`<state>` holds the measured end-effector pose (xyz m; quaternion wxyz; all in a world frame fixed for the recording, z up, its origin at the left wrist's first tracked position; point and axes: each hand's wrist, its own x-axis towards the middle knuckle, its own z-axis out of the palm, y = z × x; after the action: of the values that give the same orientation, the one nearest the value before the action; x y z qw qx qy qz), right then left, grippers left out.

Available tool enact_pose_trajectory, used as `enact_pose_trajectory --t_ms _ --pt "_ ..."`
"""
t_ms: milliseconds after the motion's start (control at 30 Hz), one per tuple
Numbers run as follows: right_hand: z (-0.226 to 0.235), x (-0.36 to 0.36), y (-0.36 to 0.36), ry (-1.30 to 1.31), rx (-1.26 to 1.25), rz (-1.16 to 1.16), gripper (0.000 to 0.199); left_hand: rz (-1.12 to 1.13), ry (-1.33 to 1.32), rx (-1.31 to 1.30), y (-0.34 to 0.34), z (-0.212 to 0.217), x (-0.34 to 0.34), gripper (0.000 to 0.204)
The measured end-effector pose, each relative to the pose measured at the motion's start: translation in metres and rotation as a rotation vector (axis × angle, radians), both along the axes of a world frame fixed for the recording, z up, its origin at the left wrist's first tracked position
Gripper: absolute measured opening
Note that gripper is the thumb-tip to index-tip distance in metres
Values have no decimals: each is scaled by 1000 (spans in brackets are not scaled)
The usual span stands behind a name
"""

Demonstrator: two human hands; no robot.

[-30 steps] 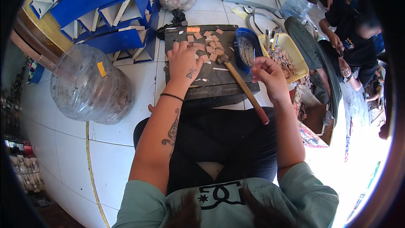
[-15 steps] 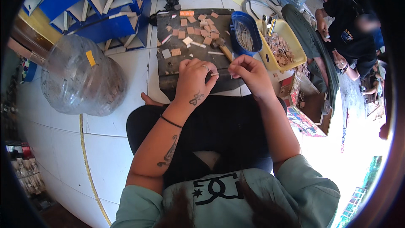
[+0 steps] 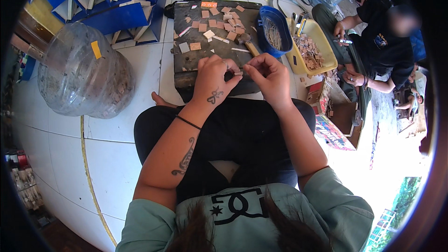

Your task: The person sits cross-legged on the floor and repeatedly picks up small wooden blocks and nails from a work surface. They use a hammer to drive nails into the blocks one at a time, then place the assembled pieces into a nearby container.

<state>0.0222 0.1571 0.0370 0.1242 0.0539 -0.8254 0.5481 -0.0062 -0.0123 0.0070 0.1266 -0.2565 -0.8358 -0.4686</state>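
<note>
My left hand (image 3: 215, 75) pinches a small tan wooden piece (image 3: 238, 73) between thumb and forefinger, above the near edge of a dark, worn block (image 3: 184, 83). Close beside it, my right hand (image 3: 269, 75) is closed in a pinch, its fingertips almost at the piece; what it grips is too small to make out. Thin square wooden tiles (image 3: 212, 23) lie scattered over the block. A hammer (image 3: 251, 45) with a wooden handle rests just beyond my fingers, near a pale strip (image 3: 240, 50).
Right of the block stand a blue tray (image 3: 275, 32) of thin sticks and a yellow basin (image 3: 322, 71) of small wood pieces. An open carton (image 3: 338, 123) sits nearer. Left are a big clear plastic container (image 3: 88, 74) and blue racks (image 3: 112, 23). A person (image 3: 380, 37) works at the right.
My right hand has moved left, up to the piece in my left hand. The thin bit earlier visible below its fingertips no longer shows. The person at the right has shifted their hands.
</note>
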Motion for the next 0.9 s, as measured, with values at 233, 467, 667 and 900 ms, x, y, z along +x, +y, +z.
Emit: enact_pose_trajectory --t_ms 233,467,667,900 --pt "8 1 4 25 -174 -47 9 -71 -124 321 3 2 -3 14" --pt "7 -2 5 62 -50 -46 7 -50 -141 206 3 0 -2 14" --pt "8 -4 0 83 96 -24 9 33 14 8 -1 2 -2 13" --pt "10 -6 -3 87 156 41 9 19 16 24 -3 1 -4 13"
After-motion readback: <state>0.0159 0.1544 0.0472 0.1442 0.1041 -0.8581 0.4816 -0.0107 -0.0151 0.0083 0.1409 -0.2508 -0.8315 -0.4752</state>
